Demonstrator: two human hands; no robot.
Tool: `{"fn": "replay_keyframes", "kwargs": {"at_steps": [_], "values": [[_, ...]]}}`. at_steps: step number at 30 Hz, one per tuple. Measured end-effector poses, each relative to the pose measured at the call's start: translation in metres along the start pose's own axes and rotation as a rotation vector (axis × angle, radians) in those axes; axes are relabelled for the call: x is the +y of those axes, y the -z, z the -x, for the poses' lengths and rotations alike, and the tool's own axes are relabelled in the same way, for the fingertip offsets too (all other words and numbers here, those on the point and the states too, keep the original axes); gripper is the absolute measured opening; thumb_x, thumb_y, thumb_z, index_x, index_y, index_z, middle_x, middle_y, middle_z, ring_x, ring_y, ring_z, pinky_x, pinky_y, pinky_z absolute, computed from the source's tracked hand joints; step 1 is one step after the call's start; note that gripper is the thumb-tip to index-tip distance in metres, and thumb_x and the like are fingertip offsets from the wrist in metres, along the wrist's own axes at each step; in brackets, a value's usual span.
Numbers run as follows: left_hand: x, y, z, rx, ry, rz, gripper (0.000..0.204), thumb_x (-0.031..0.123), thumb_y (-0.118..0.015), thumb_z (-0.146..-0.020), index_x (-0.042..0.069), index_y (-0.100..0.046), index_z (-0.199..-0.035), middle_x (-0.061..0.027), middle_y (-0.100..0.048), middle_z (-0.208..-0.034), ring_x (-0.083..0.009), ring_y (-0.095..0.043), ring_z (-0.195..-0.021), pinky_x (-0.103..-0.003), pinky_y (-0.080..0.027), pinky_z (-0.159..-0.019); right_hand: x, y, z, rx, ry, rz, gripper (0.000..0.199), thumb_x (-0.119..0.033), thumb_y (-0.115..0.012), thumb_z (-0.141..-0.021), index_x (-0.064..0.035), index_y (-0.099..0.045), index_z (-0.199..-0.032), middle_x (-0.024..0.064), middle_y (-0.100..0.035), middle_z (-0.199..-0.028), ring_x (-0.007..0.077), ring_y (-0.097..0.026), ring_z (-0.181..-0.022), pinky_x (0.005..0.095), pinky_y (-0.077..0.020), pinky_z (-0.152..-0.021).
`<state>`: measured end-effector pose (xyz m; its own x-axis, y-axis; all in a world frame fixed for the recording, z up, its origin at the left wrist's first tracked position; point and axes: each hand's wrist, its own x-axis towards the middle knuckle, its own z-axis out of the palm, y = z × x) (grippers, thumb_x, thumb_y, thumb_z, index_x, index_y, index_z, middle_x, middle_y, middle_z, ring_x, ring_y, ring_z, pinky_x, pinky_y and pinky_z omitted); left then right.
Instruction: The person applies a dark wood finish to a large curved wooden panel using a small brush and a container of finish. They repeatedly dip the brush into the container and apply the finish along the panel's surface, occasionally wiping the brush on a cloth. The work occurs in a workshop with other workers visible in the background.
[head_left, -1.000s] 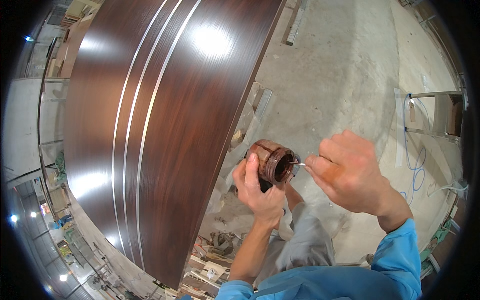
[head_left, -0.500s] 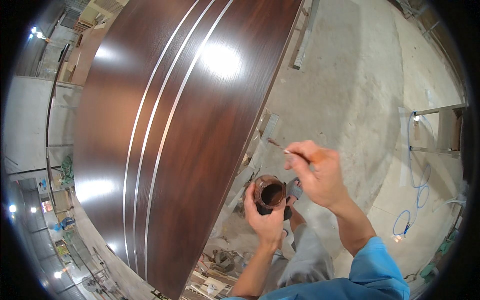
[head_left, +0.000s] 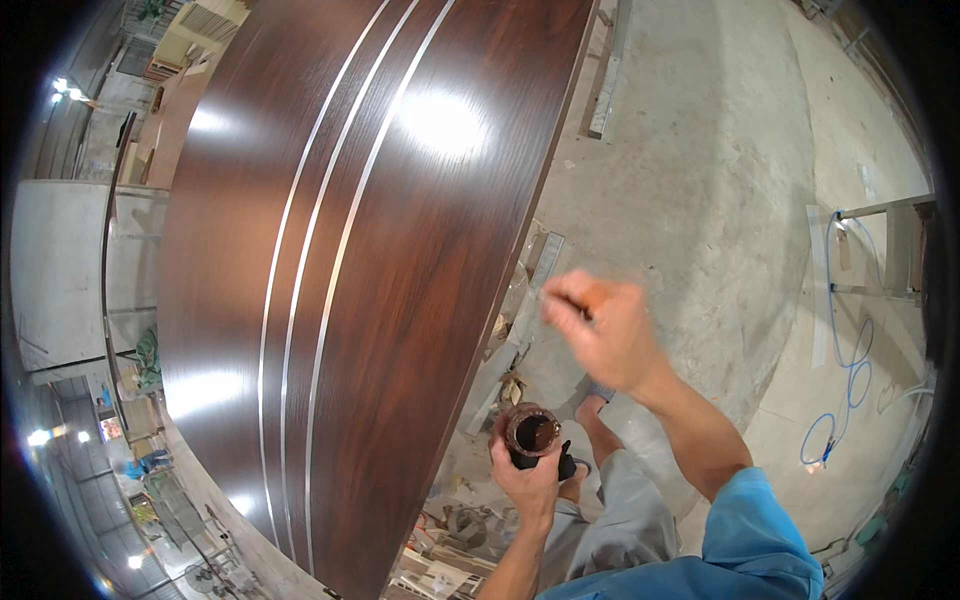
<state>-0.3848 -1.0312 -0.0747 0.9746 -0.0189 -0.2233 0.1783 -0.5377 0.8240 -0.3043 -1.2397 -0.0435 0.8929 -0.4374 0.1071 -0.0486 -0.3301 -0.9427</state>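
A wide dark brown wood-grain panel [head_left: 400,330], glossy and crossed by three thin silver strips [head_left: 330,285], lies to my left. Beside its right edge, my left hand [head_left: 527,484] is wrapped round a jar [head_left: 512,428] stained brown, with dark liquid inside. Higher up and to the right, my right hand [head_left: 612,330] is closed on a thin paintbrush [head_left: 594,298]. Only a brownish-orange part of the brush shows between the fingers; its tip is hidden or smeared by motion. The brush hand is apart from both jar and panel.
Metal supports [head_left: 604,100] jut out below the panel's right edge. Scraps and clutter [head_left: 450,535] lie on the floor near my feet. A blue hose [head_left: 835,330] coils by a metal frame [head_left: 885,210] at the right.
My right hand has moved slightly left and up, and the brush tip no longer shows. The jar in my left hand has gone a little lower in view.
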Motion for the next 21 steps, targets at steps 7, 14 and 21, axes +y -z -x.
{"fn": "replay_keyframes", "kwargs": {"at_steps": [7, 14, 21], "values": [[0.003, -0.003, -0.004, -0.033, 0.001, -0.005, 0.075, 0.012, -0.088, -0.074, -0.006, -0.048, -0.136, -0.0172, -0.06, -0.127, -0.0234, -0.06, -0.113, -0.035, -0.045, -0.102, -0.004, -0.003, 0.004, -0.056, 0.254, 0.028, 0.01, -0.015, -0.071, -0.086, -0.0061, -0.069, -0.09, 0.0123, -0.067, -0.075, 0.0327, -0.064, -0.065, 0.0403, -0.0496, -0.058], [-0.001, -0.003, -0.004, -0.05, -0.04, -0.009, 0.076, 0.011, -0.088, -0.074, -0.007, -0.047, -0.136, -0.0167, -0.06, -0.125, -0.023, -0.06, -0.113, -0.035, -0.045, -0.102, 0.004, 0.018, -0.028, 0.087, -0.083, -0.003, 0.013, -0.017, -0.071, -0.087, -0.0048, -0.068, -0.09, 0.0136, -0.066, -0.072, 0.0329, -0.065, -0.066, 0.0396, -0.05, -0.059], [0.0, -0.006, -0.004, -0.015, -0.033, 0.023, 0.072, 0.012, -0.086, -0.072, -0.005, -0.053, -0.133, -0.0175, -0.063, -0.123, -0.0258, -0.063, -0.111, -0.037, -0.049, -0.099, -0.018, -0.005, 0.011, -0.18, 0.213, 0.016, 0.014, -0.018, -0.068, -0.09, -0.005, -0.068, -0.088, 0.0133, -0.066, -0.072, 0.032, -0.066, -0.065, 0.0393, -0.0506, -0.058]]}}
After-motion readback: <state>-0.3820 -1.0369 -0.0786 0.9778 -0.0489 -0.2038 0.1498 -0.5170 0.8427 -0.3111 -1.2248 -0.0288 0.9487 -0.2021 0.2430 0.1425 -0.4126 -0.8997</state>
